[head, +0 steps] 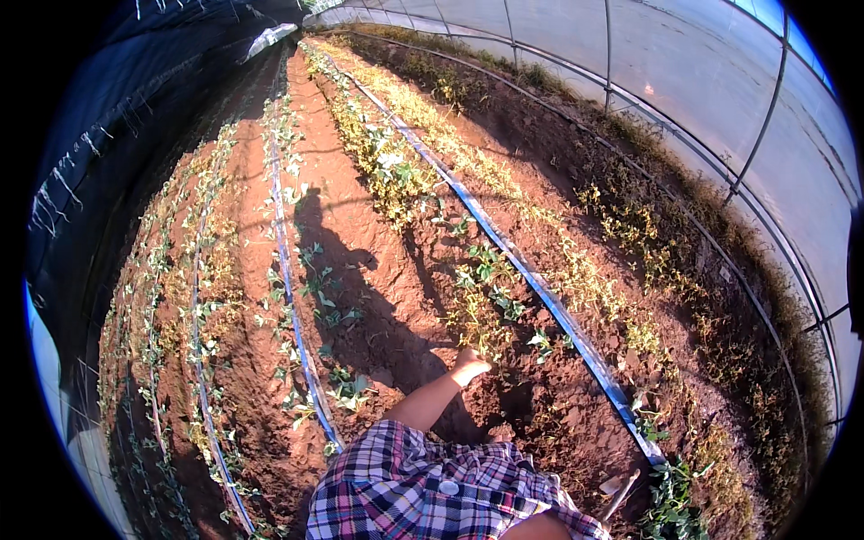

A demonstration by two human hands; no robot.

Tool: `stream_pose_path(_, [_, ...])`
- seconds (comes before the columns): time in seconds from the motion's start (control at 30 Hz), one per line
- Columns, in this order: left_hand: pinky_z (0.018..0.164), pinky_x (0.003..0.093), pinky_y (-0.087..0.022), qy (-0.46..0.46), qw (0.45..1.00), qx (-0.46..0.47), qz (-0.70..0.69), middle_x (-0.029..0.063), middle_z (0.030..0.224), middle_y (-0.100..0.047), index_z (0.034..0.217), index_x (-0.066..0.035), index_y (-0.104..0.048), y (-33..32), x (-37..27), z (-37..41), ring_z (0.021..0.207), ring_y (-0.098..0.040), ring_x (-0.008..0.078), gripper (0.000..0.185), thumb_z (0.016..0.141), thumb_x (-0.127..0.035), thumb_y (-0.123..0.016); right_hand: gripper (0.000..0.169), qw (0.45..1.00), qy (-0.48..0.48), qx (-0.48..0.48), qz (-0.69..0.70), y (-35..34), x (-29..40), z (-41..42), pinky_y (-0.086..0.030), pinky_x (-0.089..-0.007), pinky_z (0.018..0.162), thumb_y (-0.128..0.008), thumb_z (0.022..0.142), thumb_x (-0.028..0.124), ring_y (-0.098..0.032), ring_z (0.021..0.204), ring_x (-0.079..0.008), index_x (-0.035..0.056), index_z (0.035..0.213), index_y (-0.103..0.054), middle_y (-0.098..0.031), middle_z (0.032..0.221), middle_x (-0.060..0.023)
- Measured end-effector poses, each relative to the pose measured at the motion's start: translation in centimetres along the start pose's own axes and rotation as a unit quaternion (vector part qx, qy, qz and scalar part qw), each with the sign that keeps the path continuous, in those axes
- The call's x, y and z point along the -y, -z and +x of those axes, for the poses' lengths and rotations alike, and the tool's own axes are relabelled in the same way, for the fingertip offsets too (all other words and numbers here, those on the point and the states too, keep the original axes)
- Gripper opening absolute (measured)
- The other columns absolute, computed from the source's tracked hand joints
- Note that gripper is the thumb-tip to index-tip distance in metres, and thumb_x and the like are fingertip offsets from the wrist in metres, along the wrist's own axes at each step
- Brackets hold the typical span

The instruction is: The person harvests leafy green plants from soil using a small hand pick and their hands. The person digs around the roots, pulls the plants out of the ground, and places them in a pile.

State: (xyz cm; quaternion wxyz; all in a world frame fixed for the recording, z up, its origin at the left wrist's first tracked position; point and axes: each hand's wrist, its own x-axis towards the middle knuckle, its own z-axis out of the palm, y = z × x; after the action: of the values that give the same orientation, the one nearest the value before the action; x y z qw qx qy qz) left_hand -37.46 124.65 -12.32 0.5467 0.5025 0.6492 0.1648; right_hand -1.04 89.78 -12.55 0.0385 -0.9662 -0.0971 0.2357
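Note:
My left hand (472,364) reaches forward, its fingers closed at the base of a yellowish weedy plant (476,320) rooted in the reddish soil. Just beyond and to the right of it stand green leafy seedlings (506,304), with another small seedling (540,343) nearer the drip tape. My right hand is out of view; only part of the right arm shows at the bottom edge, near a wooden stick or handle (621,496).
A blue and silver drip tape (540,290) runs along the row at my right, another (297,331) at my left. Further plant rows lie left. The greenhouse's plastic film wall (688,88) and a dark hose (675,202) border the right side.

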Motion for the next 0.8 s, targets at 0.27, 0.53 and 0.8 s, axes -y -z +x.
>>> stream_pose_path(0.27, [0.071, 0.0277, -0.045, 0.088, 0.995, 0.052, 0.022, 0.0143, 0.088, -0.061, 0.108, 0.006, -0.049, 0.2, 4.2, -0.5, 0.079, -0.058, 0.0200, 0.059, 0.060, -0.016, -0.074, 0.023, 0.994, -0.097, 0.046, -0.003, 1.3, -9.7, -2.7, -0.047, -0.0343, 0.052, -0.069, 0.057, 0.019, -0.058, 0.058, -0.0233, 0.0013, 0.068, -0.058, -0.059, 0.064, -0.0109])
stream_pose_path(0.53, [0.059, 0.0318, -0.045, 0.153, 0.952, -0.019, 0.264, 0.0060, 0.068, -0.060, 0.067, -0.006, -0.062, -4.8, 15.7, -1.4, 0.064, -0.056, 0.0224, 0.010, 0.062, -0.014, -0.065, 0.022, 0.957, -0.281, 0.073, -0.015, 2.3, -22.4, -8.2, -0.046, -0.0314, 0.046, -0.071, 0.055, 0.019, -0.056, 0.051, -0.0193, 0.0031, 0.063, -0.058, -0.058, 0.060, -0.0082])
stream_pose_path(0.8, [0.035, 0.0219, -0.034, 0.087, 0.988, 0.041, 0.122, 0.0045, 0.050, -0.052, 0.070, -0.002, -0.057, -9.4, 6.8, -10.2, 0.037, -0.045, 0.0105, 0.017, 0.078, -0.016, -0.058, 0.035, 0.933, -0.308, 0.166, 0.082, 5.2, -25.7, -6.0, -0.049, -0.0324, 0.060, -0.073, 0.054, 0.027, -0.061, 0.066, -0.0210, 0.0034, 0.078, -0.061, -0.062, 0.071, -0.0096])
